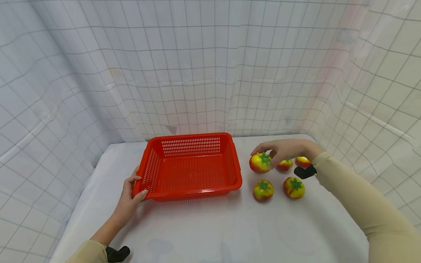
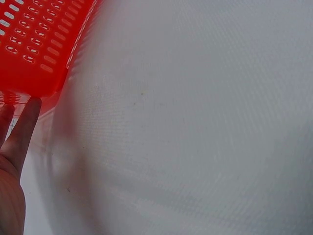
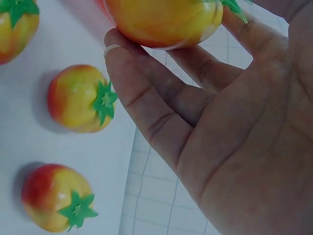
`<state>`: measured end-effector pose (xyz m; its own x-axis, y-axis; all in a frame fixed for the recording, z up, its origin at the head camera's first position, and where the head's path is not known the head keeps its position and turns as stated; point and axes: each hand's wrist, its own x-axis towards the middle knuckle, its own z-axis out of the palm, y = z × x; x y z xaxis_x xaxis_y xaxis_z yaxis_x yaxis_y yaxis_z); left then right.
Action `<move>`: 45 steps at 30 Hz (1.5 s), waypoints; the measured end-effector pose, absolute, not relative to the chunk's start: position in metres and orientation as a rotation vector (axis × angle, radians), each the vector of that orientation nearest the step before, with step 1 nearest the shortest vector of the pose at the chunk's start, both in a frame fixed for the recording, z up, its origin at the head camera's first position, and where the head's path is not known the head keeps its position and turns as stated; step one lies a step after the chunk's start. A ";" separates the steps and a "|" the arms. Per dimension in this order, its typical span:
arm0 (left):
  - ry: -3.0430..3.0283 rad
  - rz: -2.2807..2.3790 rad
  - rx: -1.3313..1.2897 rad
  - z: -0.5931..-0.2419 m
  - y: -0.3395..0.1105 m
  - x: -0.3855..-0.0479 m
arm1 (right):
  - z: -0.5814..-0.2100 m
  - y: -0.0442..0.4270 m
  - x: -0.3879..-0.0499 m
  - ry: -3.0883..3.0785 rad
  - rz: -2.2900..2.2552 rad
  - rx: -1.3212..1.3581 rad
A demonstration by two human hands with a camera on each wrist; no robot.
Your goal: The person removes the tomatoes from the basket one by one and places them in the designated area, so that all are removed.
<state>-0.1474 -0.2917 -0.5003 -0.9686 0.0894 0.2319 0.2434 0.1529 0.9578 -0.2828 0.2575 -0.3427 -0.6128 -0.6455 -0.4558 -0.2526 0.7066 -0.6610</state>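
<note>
My right hand (image 1: 284, 149) holds a red-and-yellow tomato (image 1: 260, 163) with a green star-shaped leaf cap, just right of the basket. In the right wrist view, the fingers (image 3: 146, 98) curl under this tomato, which the frame's top edge cuts off. A red plastic basket (image 1: 190, 191) with slotted walls has nothing inside. At its front left corner, my left hand (image 1: 128, 201) grips the rim, thumb on the front side and fingers on the left side. The left wrist view shows only part of that hand (image 2: 12, 161) against the basket wall.
Two similar tomatoes lie in front of the right hand, one nearer the basket (image 1: 263, 190) and one farther right (image 1: 294, 188). Behind the hand, another tomato (image 1: 284, 165) and one more (image 1: 303, 161) are partly hidden. White gridded curtains (image 1: 197, 73) enclose the white table (image 1: 204, 230).
</note>
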 end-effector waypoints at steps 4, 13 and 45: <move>-2.295 -1.934 -0.339 -0.501 -0.293 -0.146 | -0.348 0.270 -0.280 2.229 -0.746 -0.646; -2.261 -1.967 -0.354 -0.504 -0.293 -0.143 | -0.360 0.298 -0.276 2.231 -0.810 -0.634; -2.244 -1.972 -0.382 -0.502 -0.293 -0.149 | -0.395 0.404 -0.252 2.278 -0.960 -0.389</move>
<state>-0.1488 -0.2928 -0.5022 -0.9596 0.1034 0.2617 0.2727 0.1139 0.9553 -0.2520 0.4040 -0.3945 -0.7593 -0.4835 -0.4354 -0.0260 0.6912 -0.7222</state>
